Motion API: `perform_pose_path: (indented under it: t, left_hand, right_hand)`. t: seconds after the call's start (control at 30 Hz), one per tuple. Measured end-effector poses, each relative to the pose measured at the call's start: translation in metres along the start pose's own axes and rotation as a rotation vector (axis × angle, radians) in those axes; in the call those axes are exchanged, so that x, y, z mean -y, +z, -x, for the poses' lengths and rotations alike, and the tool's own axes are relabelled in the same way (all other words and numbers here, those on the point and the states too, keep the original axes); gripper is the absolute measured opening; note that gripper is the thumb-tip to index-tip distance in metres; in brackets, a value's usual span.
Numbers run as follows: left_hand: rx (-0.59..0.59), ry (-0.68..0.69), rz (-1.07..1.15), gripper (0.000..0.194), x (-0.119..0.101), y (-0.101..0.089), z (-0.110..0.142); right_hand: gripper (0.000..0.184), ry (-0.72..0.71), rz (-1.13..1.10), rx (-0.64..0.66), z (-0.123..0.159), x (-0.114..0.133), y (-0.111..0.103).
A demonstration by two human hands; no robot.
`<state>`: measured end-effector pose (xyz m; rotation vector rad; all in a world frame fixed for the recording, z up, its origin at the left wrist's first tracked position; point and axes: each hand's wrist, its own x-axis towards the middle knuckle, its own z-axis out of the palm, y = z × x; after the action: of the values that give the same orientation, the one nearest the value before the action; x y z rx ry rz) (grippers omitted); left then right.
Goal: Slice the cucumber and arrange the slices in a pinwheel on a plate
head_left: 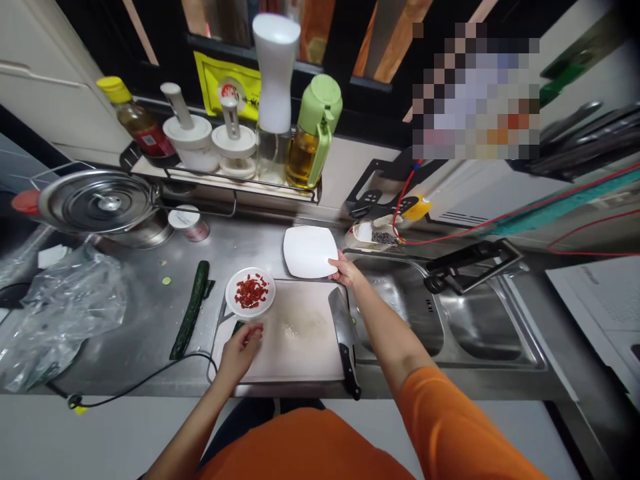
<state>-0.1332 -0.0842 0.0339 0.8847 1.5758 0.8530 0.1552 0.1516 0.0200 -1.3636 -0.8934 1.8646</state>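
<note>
My right hand (345,269) is closed on the right corner of a white square plate (309,250), thumb on top of the rim. The plate is beyond the cutting board's (300,347) far edge. Over the board's left side, my left hand (243,347) has loosely curled fingers with nothing visible in them. A dark green piece (238,327), probably cucumber, shows just behind that hand. Beyond it sits a round white dish (251,311) of chopped red pieces (251,291). A cleaver (343,327) lies along the board's right edge, handle toward me.
A whole cucumber (191,310) lies left of the board, near a black cable (145,390) and a clear plastic bag (75,313). A lidded pot (107,207) stands back left. Bottles and jars fill a rack (225,180) behind. A double sink (400,307) is on the right.
</note>
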Motion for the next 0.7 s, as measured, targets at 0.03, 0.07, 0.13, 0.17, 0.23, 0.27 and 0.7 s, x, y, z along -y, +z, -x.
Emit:
perform_pose_path:
  t: [0.03, 0.07, 0.13, 0.17, 0.23, 0.27, 0.7]
  left_hand:
    - [-0.013, -0.003, -0.002, 0.041, 0.001, 0.000, -0.001]
    - [-0.028, -0.003, -0.005, 0.042, 0.001, 0.000, -0.002]
    - [-0.058, 0.003, -0.016, 0.043, 0.003, -0.001, -0.005]
    - [-0.075, 0.006, -0.024, 0.044, 0.004, -0.002, -0.007]
    - [-0.116, 0.011, -0.054, 0.045, 0.006, -0.005, -0.011]
    - [-0.137, 0.014, -0.074, 0.045, 0.007, -0.006, -0.013]
    - [-0.494, 0.075, -0.651, 0.035, -0.015, -0.041, -0.012]
  right_hand:
    - [0.053, 0.008, -0.008, -0.025, -0.004, -0.002, 0.003]
    - [0.052, 0.017, -0.012, -0.044, -0.008, -0.004, 0.006]
    - [0.052, 0.033, -0.009, -0.066, -0.013, -0.009, 0.009]
    - [0.052, 0.039, -0.005, -0.070, -0.014, -0.012, 0.009]
    - [0.051, 0.048, 0.005, -0.073, -0.017, -0.017, 0.010]
    - [0.051, 0.052, 0.011, -0.078, -0.017, -0.019, 0.009]
    - [0.056, 0.106, 0.320, -0.277, -0.032, -0.023, 0.019]
